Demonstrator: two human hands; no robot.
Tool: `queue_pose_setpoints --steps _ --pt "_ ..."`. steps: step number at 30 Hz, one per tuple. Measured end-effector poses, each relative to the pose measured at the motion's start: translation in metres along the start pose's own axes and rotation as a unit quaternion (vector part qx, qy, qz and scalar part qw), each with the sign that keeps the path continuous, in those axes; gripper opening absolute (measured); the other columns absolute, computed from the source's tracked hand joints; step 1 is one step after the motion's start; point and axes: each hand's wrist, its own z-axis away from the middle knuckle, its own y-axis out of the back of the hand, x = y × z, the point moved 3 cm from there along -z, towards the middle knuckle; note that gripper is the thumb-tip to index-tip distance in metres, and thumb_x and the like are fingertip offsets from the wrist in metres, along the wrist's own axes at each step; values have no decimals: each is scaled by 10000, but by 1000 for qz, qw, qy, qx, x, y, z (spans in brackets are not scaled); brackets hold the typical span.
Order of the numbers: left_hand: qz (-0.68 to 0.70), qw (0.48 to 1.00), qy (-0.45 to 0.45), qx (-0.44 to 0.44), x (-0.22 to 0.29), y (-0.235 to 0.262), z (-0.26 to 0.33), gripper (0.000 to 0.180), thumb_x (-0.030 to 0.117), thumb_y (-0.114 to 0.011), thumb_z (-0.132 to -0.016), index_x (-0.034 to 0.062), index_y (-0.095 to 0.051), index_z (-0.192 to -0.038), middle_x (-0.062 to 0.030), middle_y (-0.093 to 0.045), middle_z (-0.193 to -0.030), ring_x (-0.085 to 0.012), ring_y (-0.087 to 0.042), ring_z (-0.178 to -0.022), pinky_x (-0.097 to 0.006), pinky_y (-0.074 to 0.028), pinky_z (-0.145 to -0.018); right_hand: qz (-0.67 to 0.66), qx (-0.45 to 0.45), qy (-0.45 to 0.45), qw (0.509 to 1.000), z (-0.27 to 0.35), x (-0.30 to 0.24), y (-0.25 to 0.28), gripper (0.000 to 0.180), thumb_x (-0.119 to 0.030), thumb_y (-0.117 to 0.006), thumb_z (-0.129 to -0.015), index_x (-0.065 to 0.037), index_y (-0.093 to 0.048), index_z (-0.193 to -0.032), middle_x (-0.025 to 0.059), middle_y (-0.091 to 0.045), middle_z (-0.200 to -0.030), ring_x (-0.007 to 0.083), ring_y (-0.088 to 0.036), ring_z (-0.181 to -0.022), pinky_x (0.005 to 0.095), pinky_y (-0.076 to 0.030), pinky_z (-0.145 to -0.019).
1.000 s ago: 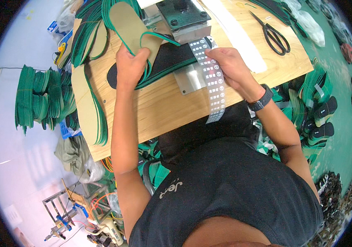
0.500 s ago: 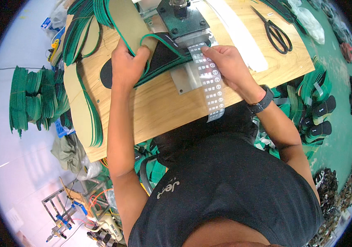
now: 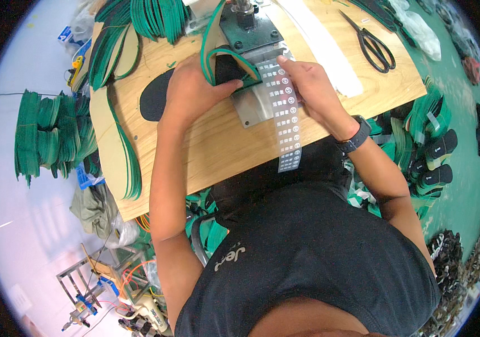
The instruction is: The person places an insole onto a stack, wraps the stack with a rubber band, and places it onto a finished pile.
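My left hand [image 3: 192,92] is closed round a green-edged insole [image 3: 213,48], bent over with its beige and black faces showing. The insole's end reaches under the press head [image 3: 251,36], above a bare metal plate [image 3: 254,105]. A black rounded insole end [image 3: 154,101] lies on the table beside my left wrist; whether it belongs to the held piece is hidden. My right hand [image 3: 316,92] pinches the upper part of a clear label strip [image 3: 286,123] with rows of white print. The strip hangs down past the table's front edge, its top beside the press.
Black scissors [image 3: 376,49] lie at the right of the wooden table [image 3: 217,146], near a white curved band [image 3: 333,56]. Green-edged insole stacks [image 3: 158,19] stand at the back left, and more insoles [image 3: 123,151] along the left edge. Bundled insoles [image 3: 439,149] sit low on the right.
My left hand has moved right, toward the press, bending the insole more tightly. The beige length that rose at the back left has swung right. The strip now hangs straighter, slightly lower.
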Motion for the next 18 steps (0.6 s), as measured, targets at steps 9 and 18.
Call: queue_pose_setpoints --steps 9,18 --pt "15 999 -17 47 -6 3 7 469 283 -773 -664 49 -632 -1045 -184 -670 -895 -374 -638 -821 -407 -516 -733 -108 125 111 980 24 -2 30 190 -141 -552 -928 22 -629 -867 36 -627 -772 76 -580 -622 223 -476 -537" --pt "176 973 61 136 -19 9 6 289 209 -646 -743 19 -631 -961 -205 -648 -772 -379 -633 -731 -403 -510 -672 -10 47 33 998 -3 4 9 248 -157 -563 -923 -10 -619 -732 2 -588 -633 60 -507 -508 210 -400 -472"
